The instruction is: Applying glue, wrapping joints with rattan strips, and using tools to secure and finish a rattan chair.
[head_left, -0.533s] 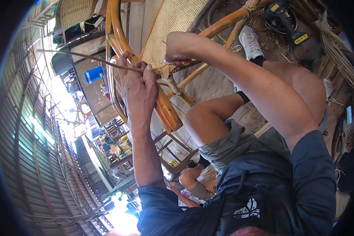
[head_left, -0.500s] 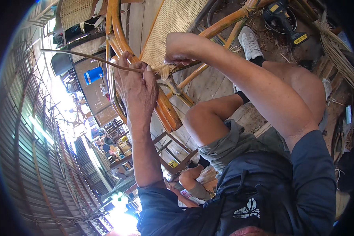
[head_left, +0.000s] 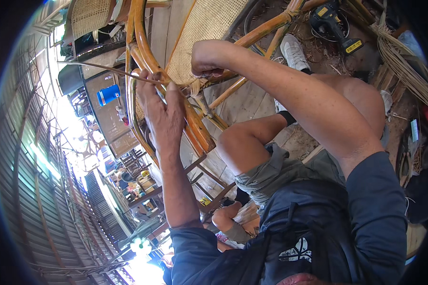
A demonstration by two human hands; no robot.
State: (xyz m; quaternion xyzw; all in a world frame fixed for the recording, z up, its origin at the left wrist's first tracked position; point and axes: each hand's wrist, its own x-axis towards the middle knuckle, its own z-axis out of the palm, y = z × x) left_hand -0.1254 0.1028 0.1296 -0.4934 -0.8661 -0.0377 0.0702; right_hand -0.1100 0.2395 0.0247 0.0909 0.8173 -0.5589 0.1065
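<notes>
My left hand [head_left: 162, 111] is pinched on a long thin rattan strip [head_left: 111, 70], which sticks out past the fingers to the far left. The hand lies against the thick golden-brown poles of a rattan furniture frame [head_left: 195, 128]. Pale strips wrap a joint [head_left: 195, 89] of the frame, just right of my left thumb. Close above that joint, my right hand [head_left: 208, 61] is bent at the wrist with its fingers curled inward. Whatever those fingers hold is hidden. Woven cane webbing [head_left: 207, 28] spreads behind the hands.
A cordless power tool [head_left: 335, 28] and a bundle of pale cane strands [head_left: 404, 66] lie at the upper right. A blue jug [head_left: 109, 95] stands on the left. Another person's bent leg [head_left: 226, 216] shows below the frame.
The whole scene has shifted slightly left in the view. My left fingers have shifted a little on the strip; my right hand remains curled by the wrapped joint.
</notes>
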